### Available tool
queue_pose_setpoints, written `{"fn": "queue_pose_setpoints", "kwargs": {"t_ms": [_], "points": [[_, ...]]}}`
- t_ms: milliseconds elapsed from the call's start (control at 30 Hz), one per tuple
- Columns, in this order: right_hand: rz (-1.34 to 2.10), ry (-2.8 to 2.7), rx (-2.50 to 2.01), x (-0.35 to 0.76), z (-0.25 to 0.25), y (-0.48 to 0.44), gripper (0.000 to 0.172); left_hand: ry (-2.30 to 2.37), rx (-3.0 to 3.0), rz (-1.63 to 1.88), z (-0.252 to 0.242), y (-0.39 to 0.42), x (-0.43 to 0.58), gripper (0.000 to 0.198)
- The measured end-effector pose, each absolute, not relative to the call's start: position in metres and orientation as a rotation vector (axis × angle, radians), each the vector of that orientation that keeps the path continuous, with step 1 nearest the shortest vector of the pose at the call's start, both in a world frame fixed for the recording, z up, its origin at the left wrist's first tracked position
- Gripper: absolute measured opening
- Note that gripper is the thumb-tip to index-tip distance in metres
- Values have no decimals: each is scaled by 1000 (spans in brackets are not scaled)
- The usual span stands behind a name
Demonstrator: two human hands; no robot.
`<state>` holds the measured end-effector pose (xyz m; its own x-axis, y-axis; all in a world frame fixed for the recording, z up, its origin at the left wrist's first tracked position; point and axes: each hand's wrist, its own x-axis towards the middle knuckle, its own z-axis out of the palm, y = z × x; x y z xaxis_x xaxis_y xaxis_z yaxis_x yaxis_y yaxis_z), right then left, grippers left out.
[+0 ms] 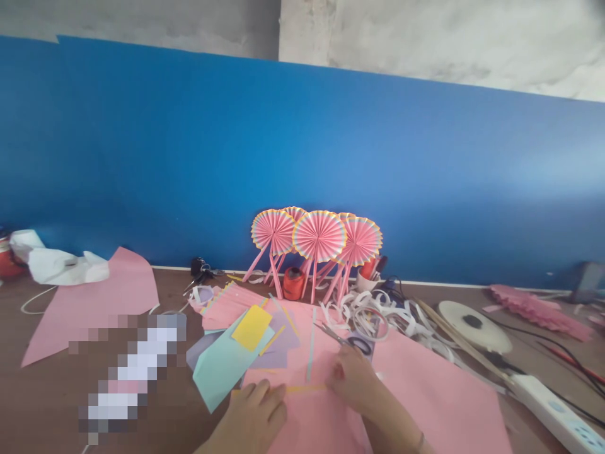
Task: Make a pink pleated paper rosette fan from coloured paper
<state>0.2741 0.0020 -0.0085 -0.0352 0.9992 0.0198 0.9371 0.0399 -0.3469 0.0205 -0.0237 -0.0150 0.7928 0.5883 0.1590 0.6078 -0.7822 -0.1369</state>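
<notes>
Left hand [258,410] is on the pink paper [307,422], fingers loosely spread. Right hand's [352,378] curled by the yellow strip [307,389], scissors [344,340] just beyond; can't tell if it's gripping.

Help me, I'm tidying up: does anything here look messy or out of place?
Yes: the white strips, heaped behind the scissors and to their right, look messy, a loose tangle beside neatly grouped fans.

Behind the brown surface [42,410] stands a broad blue panel [189,157] — a pale sheen of light [562,173] toward its right — with mottled grey wall [425,38] above its sloping top edge
</notes>
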Motion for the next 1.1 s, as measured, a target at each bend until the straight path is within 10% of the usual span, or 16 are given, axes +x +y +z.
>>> {"fn": "queue_pose_setpoints", "kwargs": {"t_ms": [1100], "points": [[541, -1864, -2079, 214, 0, 80, 29, -2068, -3128, -448, 16, -16, 16, 32]]}}
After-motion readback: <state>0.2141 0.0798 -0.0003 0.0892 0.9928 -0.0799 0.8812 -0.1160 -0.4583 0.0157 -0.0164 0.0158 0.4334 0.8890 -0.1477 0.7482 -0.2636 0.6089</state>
